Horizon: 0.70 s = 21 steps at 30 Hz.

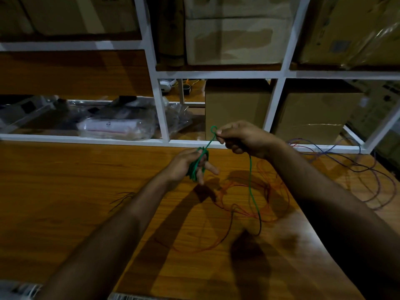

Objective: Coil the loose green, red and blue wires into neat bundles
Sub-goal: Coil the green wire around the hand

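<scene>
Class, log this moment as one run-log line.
left hand: holds green coil | right hand: pinches green wire | red, blue: loose

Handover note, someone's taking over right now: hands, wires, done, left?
Left hand: holds the green coil, wound round its fingers.
Right hand: pinches the green wire near a small loop; its tail hangs to the table.
Red wire: loose on the table under the hands.
Blue wire: loose, far right by the shelf.
Done: green partly coiled.
Left: finish green, then red and blue.
</scene>
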Tool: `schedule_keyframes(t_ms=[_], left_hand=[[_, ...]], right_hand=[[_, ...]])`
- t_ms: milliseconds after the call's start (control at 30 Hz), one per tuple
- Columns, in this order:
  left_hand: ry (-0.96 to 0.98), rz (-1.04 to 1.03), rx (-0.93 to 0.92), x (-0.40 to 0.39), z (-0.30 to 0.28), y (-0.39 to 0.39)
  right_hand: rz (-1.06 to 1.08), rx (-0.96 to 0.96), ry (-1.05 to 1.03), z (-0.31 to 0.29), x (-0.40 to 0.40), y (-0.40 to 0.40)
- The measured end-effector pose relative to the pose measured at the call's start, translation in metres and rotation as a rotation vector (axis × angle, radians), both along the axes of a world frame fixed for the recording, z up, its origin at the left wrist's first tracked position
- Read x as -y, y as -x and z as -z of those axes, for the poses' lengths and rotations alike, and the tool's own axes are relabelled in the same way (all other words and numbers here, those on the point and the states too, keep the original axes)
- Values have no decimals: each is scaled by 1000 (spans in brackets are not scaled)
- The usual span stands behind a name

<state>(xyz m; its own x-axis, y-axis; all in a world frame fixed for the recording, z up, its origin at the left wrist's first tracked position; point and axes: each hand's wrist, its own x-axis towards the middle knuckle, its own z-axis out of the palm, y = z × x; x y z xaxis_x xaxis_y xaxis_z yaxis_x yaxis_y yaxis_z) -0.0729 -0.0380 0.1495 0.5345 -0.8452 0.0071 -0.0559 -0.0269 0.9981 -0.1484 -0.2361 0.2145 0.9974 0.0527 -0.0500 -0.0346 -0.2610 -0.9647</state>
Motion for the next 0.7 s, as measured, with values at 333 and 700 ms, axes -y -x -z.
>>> schedule_keyframes(t_ms=[333,700], left_hand=[[5,-163,78,-7,2,-11],[23,-261,133,1,5,-11]], right_hand=[[247,217,333,9,-6,2],[692,566,687,33,-31,-8]])
